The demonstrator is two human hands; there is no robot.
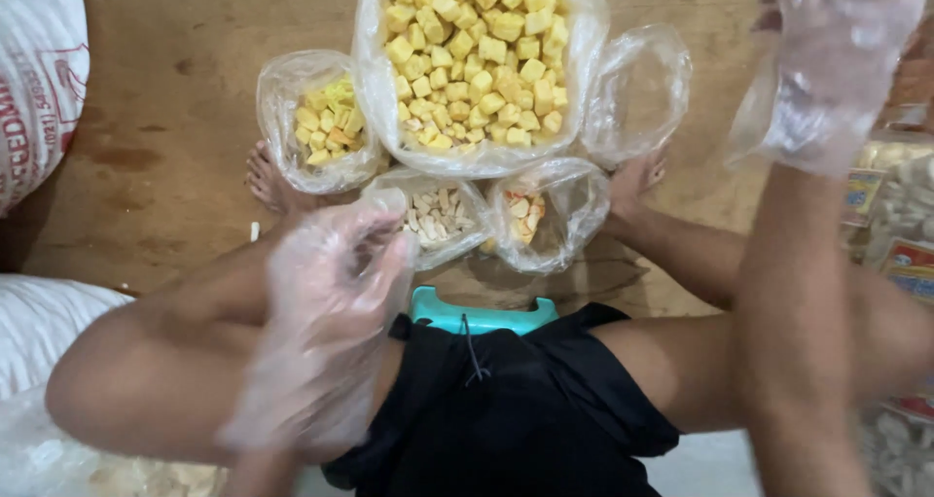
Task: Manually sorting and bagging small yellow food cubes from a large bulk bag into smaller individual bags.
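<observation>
The biggest thing in view is the large clear bag (574, 59) at the top centre of the frame, its mouth rolled open and filled with yellow cubes (477, 59). Around it on the brown floor (165, 137) stand smaller clear bags: one at the upper left holding a few yellow pieces (326, 123), an empty one (637, 88) to the right, and two just below centre, one with pale chunks (438, 215) and one with orange-tinted pieces (525, 215).

The person sits on a low teal stool (477, 317), feet either side of the bags. The left hand (331, 293), lower left of centre, wears a loose clear plastic glove, fingers half curled and holding nothing. The right hand (842, 59), raised at the upper right, is also gloved; whether its fingers are spread or closed cannot be told, and no item shows in it.

The gloves look baggy, so seating them snugly before reaching in would likely give a surer pinch on the small cubes. Sacks (39, 79) lie at the far left.
</observation>
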